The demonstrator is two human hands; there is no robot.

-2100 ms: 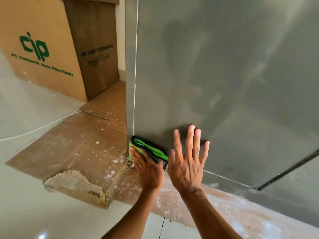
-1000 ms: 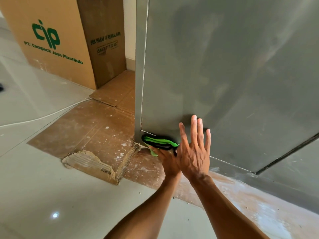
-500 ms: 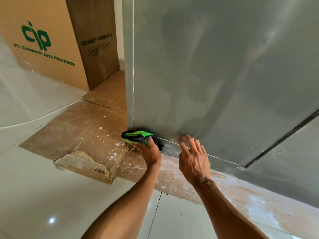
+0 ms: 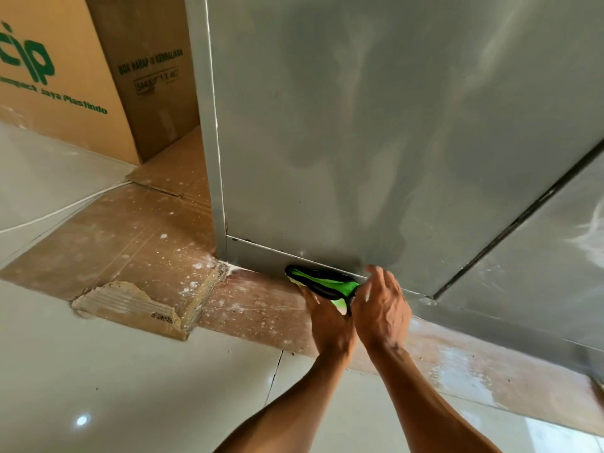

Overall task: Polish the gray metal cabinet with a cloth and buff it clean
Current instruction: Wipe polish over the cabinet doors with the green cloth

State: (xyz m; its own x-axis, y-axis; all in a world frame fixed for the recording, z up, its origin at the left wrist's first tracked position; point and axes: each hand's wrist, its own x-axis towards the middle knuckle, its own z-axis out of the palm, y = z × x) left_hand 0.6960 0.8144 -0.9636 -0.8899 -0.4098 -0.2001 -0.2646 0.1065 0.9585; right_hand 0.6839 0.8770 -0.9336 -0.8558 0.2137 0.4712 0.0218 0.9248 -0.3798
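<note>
Along the bottom rail of the gray metal cabinet [image 4: 376, 125], a green cloth with black edging [image 4: 322, 284] is pressed against the lower strip of the cabinet front, just right of the near left corner. Left hand [image 4: 330, 322] is closed around the near side of the cloth, fingers tucked under it, gripping it against the metal. Right hand [image 4: 380, 308] sits just to the right of the left hand, touching it, fingers curled; its fingertips [image 4: 372, 271] rest at the rail edge and on the right end of the cloth. Whether the right hand actually grips the cloth cannot be determined.

Cabinet front shows hazy streaks and smears across the panel, with a dark door seam [image 4: 516, 223] running diagonally on the right. Cabinet stands on flattened cardboard sheeting [image 4: 130, 243] spotted with white flecks; a torn corrugated flap [image 4: 130, 305] lies at its near left edge. Glossy pale floor tiles [image 4: 130, 387] occupy the near ground. A large cardboard box [image 4: 81, 76] with green printed lettering stands far left, beside the cabinet's side. A thin white line [image 4: 65, 209] crosses the floor at left; whether it is a cord cannot be told.
</note>
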